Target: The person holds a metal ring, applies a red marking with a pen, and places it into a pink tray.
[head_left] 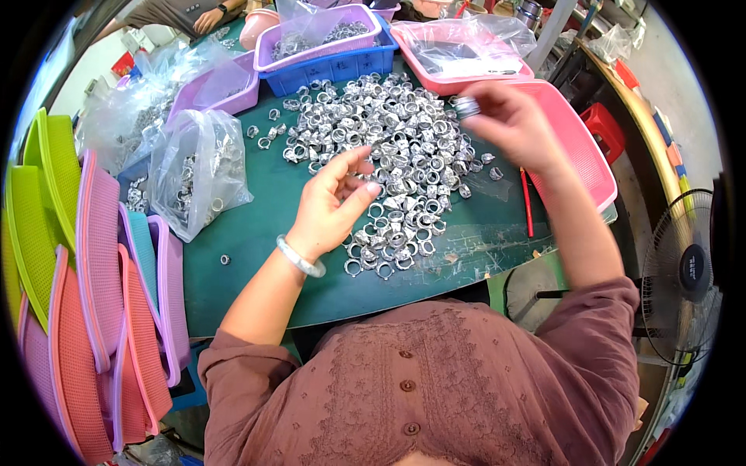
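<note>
A large heap of silver metal rings [404, 147] spreads over the green table [249, 287] in front of me. Over the heap's left side, my left hand [330, 203] reaches in with its thumb and fingers apart; I see nothing held in it. At the heap's far right, my right hand [513, 124] is raised and slightly blurred. Between its thumb and fingers it pinches a short stack of silver rings [466, 107]. One loose ring [225, 259] lies alone on the table at the left.
Beside my right arm stand a pink basket [579, 132] and a red pen [528, 206]. Bags of rings [198, 175] and stacked coloured baskets [93, 264] crowd the left. A blue basket [326, 74] stands behind the heap. At far right is a fan [684, 272]; another person's hand [208, 20] shows top left.
</note>
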`<state>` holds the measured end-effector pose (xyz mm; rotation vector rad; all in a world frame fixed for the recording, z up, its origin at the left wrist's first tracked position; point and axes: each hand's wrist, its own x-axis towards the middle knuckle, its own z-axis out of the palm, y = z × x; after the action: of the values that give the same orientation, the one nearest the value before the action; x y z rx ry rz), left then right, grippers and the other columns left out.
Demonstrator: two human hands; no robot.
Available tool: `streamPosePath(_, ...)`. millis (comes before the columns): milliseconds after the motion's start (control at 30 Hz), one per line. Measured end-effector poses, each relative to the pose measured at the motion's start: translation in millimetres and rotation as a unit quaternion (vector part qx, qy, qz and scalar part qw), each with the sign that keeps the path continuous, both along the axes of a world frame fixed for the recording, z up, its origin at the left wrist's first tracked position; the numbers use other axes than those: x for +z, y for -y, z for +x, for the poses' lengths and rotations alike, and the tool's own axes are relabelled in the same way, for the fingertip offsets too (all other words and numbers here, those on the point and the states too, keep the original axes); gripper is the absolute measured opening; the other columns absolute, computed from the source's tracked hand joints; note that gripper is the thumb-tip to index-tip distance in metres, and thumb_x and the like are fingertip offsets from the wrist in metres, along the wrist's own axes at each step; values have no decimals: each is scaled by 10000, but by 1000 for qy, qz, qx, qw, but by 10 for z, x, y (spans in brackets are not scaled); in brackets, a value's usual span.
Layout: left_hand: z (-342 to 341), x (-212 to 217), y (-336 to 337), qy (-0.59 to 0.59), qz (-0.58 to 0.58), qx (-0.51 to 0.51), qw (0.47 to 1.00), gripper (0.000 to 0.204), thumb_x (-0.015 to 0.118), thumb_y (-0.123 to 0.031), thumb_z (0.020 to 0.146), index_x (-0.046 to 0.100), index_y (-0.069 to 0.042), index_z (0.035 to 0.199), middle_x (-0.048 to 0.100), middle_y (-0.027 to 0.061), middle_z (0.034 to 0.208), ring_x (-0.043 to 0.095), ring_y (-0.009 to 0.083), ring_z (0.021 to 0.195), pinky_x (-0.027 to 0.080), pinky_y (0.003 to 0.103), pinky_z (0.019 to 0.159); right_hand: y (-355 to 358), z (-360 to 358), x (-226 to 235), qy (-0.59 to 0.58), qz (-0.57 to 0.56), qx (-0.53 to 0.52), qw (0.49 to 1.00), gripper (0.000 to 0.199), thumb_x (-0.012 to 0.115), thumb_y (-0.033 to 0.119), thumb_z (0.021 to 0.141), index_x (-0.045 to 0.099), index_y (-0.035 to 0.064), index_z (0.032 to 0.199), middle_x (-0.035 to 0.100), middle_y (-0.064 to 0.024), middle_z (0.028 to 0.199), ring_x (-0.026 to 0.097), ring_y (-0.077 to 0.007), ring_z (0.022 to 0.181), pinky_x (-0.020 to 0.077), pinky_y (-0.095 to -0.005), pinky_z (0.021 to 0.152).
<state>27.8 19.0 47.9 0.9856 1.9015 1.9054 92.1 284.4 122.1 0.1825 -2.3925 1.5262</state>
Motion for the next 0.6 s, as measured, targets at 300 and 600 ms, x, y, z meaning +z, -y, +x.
streamPosePath(300, -34, -90, 5, 83, 141, 7, 986, 420, 624, -34, 793, 448, -3, 1173, 528, 38, 937, 528, 82, 816, 462, 210, 705, 1040, -387, -831, -85, -113, 69, 988, 285, 644, 1, 728, 556, 27, 998, 549, -11, 855, 511, -65, 695, 441, -206, 620)
streamPosePath(600, -57, -321, 41, 114, 123, 12, 986, 339, 605, -25, 801, 477, -19, 1115, 535, 31, 947, 528, 76, 832, 462, 211, 709, 1093, -386, -1052, -112, -65, 66, 989, 293, 646, -32, 690, 581, 34, 968, 544, -37, 846, 534, -97, 660, 447, -215, 584)
